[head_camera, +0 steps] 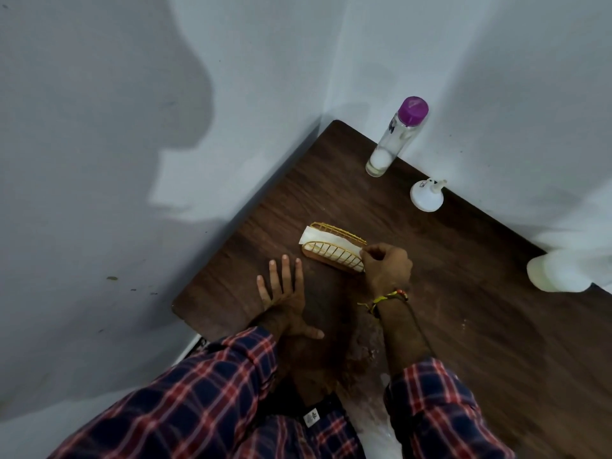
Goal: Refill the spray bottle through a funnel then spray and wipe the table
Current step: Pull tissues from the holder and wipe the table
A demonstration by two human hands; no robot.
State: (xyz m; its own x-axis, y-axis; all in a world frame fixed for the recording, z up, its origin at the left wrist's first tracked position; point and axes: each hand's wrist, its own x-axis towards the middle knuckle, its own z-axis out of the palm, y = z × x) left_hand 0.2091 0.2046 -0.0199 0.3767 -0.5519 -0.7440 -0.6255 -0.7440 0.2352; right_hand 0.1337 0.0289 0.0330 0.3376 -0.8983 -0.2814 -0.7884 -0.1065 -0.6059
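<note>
Right hand [385, 268] pinches napkin [326, 248] at holder's [334, 258] near end.
Holder's long axis runs left from it; left hand [284, 293] flat on bench [463, 293].

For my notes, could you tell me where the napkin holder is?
The napkin holder stands mid-table in the head view, between the flat left hand and the right hand touching its right end.

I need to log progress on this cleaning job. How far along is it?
Spraying looks done: wet patches glisten on the table near the person, and the clear bottle and the small white spray bottle stand by the wall. In hand: the right hand pinches a napkin in the gold holder, while the left hand rests flat. Wiping remains.
</note>
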